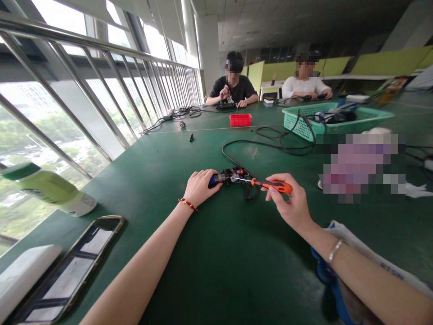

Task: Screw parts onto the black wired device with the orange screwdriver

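Observation:
My left hand [202, 185] is wrapped round the blue end of a small black device [230, 175] on the green table [216, 253]. Some inner parts of the device show, with bits of orange and metal. In my right hand [291, 203] is an orange and black screwdriver [275, 185], gripped by its handle. Its thin shaft points left, and the tip is over or against the device's open part; contact is too small to tell. A black cable [248, 141] runs from behind the device.
Beyond stand a red tray [240, 120] and a green basket [301, 124] holding cables and tools. A bottle [50, 187], a phone [72, 271] and a white box [27, 280] lie at left. Cloth [365, 257] is under my right forearm. Two people sit across the table.

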Motion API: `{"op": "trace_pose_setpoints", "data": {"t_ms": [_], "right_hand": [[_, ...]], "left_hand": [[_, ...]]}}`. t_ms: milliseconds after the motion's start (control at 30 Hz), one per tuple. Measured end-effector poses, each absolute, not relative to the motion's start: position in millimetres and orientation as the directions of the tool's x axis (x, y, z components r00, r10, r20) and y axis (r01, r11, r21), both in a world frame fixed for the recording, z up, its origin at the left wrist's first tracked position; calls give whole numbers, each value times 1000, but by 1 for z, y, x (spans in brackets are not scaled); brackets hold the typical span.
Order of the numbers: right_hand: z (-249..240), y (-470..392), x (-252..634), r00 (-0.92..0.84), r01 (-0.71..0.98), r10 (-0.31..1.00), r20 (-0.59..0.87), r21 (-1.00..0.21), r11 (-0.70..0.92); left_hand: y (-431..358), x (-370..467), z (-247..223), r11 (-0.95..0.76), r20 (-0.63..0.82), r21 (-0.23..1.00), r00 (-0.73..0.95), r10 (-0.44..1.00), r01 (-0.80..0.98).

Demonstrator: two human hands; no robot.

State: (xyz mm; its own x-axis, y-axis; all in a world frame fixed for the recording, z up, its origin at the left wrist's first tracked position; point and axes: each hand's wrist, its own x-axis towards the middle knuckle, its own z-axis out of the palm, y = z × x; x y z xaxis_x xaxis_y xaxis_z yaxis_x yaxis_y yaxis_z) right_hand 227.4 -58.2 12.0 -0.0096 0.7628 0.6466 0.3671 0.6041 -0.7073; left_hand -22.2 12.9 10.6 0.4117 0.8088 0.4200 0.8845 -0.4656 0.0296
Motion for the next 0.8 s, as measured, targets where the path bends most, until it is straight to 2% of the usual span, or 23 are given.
{"op": "trace_pose_setpoints", "data": {"t_ms": [633, 800], "right_hand": [[12, -59, 229, 11, 378, 767, 641, -713, 590], [13, -58, 230, 0, 423, 754, 657, -683, 596]], "left_hand": [[14, -23, 10, -478, 435, 33, 418, 798, 878], [12, -22, 12, -464, 429, 8, 416, 802, 886]]}}
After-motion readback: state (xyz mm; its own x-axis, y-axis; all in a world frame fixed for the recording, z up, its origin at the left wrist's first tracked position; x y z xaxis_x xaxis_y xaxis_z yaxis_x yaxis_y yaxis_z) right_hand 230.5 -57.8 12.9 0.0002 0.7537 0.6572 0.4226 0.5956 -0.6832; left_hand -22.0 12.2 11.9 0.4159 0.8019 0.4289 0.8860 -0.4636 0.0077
